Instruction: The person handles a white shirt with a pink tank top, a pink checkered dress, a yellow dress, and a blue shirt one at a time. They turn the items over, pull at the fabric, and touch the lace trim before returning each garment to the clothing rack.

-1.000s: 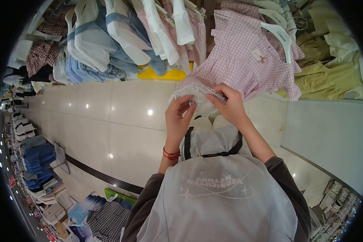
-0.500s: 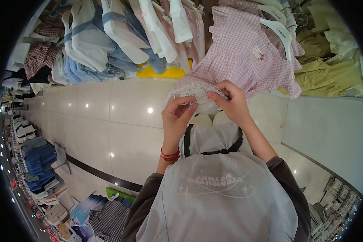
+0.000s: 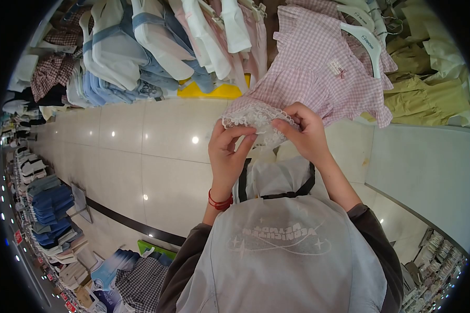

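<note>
A pink checked dress [image 3: 308, 78] hangs from a white hanger [image 3: 368, 44], its lower part drawn toward me. White lace trim [image 3: 258, 121] runs along its hem. My left hand [image 3: 230, 146], with red bands on the wrist, pinches the left part of the lace between thumb and fingers. My right hand [image 3: 304, 131] grips the hem at the right, thumb on the lace and fingers folded behind it. Flower patterns show in the lace between the two hands.
White and blue clothes [image 3: 115, 47] hang at the upper left, yellow-green garments [image 3: 428, 99] at the right. A white panel [image 3: 423, 161] stands at the right. Folded jeans [image 3: 52, 208] lie at the far left. A grey apron [image 3: 292, 255] covers my front.
The lace hem is spread a little wider and flatter, showing more of its pattern. My right hand has shifted slightly to the right. Both hands keep their hold.
</note>
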### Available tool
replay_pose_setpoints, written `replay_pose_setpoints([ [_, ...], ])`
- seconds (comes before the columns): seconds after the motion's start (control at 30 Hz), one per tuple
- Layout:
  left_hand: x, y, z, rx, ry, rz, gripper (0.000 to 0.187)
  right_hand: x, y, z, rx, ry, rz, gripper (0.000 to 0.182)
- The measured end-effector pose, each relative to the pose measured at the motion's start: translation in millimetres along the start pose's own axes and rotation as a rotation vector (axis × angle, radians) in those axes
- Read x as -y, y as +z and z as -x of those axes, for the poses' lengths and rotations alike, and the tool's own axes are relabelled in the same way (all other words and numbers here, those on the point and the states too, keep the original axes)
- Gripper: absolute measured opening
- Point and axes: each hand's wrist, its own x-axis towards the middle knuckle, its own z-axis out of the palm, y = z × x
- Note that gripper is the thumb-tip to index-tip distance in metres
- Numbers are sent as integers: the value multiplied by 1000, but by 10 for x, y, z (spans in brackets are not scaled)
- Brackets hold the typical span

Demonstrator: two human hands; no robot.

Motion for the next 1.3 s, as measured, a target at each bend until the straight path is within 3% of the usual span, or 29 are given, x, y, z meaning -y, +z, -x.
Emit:
replay_pose_setpoints([
  [0.5,43,-143,38,-8,143,-29,14,10,-49,-9,-98,27,-22,11],
  [0.7,400,-528,-22,-166,74,34,11,-175,-195,-48,-182,102,-7,11],
  [0.8,949,-910,-92,-299,-277,-222,19,-387,-259,-61,-219,121,52,11],
  [0.87,1693,-1226,105,-244,55,-1126,33,-527,-252,-25,-223,137,109,12],
  [0.93,1798,-1305,69,-129,-54,-1331,49,-648,-262,-9,-217,147,179,12],
  [1.0,1822,-1374,19,17,-603,-805,67,-699,-266,24,-199,162,182,12],
  [1.1,2065,-1361,126,110,-744,-583,81,-722,-237,76,-163,183,194,12],
  [1.17,2431,-1275,211,120,-471,-737,82,-726,-225,83,-151,182,209,11],
  [1.23,1909,-865,67,56,-787,-103,84,-727,-199,80,-146,167,225,11],
  [1.27,1753,-725,38,32,-878,281,83,-710,-179,83,-131,185,209,12],
  [1.3,1556,-541,24,100,-878,573,71,-686,-155,93,-114,202,193,12],
])
